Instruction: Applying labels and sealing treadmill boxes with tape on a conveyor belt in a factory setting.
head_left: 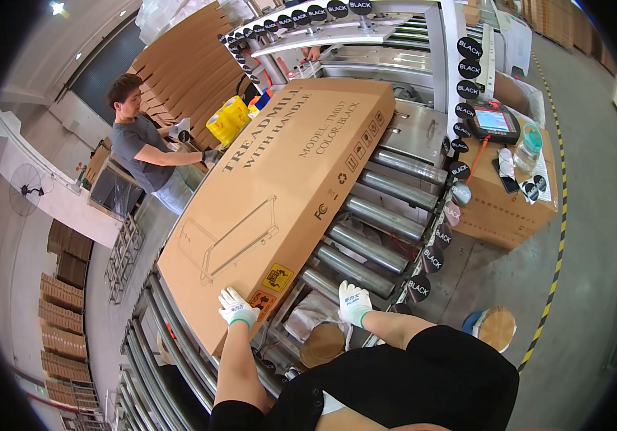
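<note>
A large flat brown cardboard box [251, 179], printed with a treadmill drawing and dark lettering, lies slanted on the steel roller conveyor [384, 207]. My left hand [238, 307], in a white glove, rests on the box's near end beside orange and yellow warning labels, fingers spread. To the right, my right hand [354, 303], also white-gloved, is over the near rollers close to the conveyor's side rail. Its fingers are extended and I see nothing in them. Round black stickers [432, 258] line the rail and the upright frame.
A co-worker [152, 144] in a grey shirt stands at the box's far left side, near yellow tape rolls [228, 121]. At right, a carton [509, 208] bears a handheld screen device [493, 122], a bottle [529, 147] and a phone [504, 176]. A round stool [495, 329] stands by the conveyor.
</note>
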`<state>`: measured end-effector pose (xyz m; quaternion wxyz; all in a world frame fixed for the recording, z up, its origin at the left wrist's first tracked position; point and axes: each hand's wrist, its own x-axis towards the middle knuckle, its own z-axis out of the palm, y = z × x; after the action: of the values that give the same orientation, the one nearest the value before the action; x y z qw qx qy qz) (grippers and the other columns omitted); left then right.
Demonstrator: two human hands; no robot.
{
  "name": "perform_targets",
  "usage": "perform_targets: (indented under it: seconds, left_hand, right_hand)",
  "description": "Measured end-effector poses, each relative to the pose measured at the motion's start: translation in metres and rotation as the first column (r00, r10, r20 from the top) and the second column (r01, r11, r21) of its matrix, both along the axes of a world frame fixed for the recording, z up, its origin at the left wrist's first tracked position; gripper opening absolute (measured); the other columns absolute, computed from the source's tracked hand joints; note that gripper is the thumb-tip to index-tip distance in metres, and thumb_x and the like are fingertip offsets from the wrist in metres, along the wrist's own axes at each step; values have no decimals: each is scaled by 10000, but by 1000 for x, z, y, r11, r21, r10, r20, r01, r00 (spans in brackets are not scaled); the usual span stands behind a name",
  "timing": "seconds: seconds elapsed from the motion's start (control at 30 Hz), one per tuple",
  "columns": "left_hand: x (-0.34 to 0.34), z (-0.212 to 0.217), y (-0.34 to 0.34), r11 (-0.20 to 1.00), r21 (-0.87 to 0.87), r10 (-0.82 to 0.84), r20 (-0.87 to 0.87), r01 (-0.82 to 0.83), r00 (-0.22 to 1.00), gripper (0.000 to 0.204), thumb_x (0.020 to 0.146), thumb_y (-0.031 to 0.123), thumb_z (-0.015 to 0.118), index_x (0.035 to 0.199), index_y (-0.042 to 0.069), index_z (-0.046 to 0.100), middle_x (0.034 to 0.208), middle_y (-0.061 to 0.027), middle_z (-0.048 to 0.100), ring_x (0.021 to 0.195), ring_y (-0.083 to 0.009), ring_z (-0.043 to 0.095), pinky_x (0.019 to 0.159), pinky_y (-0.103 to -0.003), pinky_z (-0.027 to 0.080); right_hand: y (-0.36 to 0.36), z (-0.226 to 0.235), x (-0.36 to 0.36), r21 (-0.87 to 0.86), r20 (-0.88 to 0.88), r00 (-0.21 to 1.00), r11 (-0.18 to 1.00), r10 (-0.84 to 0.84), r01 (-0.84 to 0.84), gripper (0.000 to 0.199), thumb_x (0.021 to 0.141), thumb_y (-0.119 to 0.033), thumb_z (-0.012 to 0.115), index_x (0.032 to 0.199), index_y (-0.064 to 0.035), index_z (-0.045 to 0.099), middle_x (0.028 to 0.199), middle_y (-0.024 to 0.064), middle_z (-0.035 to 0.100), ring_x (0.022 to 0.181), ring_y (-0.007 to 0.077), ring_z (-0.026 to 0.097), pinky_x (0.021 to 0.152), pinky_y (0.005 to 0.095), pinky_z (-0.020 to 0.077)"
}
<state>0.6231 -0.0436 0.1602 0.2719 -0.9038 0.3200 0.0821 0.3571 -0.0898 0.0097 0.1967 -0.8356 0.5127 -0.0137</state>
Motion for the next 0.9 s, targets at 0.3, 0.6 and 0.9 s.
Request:
perform_targets:
  seconds: [0.3, 0.6, 0.9]
  left_hand:
    - [3, -3, 0, 1000, -11, -5, 0, 5, 1000, 1134, 746, 488, 707, 1521, 21, 25, 1598, -161, 43, 1477, -295, 64, 1145, -453, 225]
    - [1, -1, 0, 1000, -14, -2, 2, 2, 1000, 1126, 750, 488, 709, 1520, 19, 33, 1597, -158, 48, 1475, -295, 72, 1140, -456, 234]
    - [-1, 0, 0, 1000, -18, -1, 3, 1, 1000, 1131, 751, 493, 715, 1520, 21, 34, 1597, -155, 50, 1476, -291, 74, 1142, -454, 232]
  right_hand:
    - [-2, 9, -3, 56, -1, 1000, 998, 13, -13, 787, 750, -279, 686, 1378, 53, 348, 1090, 174, 601, 939, 297, 646, 773, 440, 511]
    - [-2, 11, -2, 50, -6, 1000, 999, 12, -11, 781, 749, -274, 690, 1373, 54, 353, 1089, 172, 603, 935, 292, 649, 757, 434, 516]
    - [-4, 5, 0, 85, -24, 1000, 996, 16, -14, 823, 758, -326, 693, 1386, 60, 326, 1117, 184, 589, 967, 305, 640, 793, 442, 510]
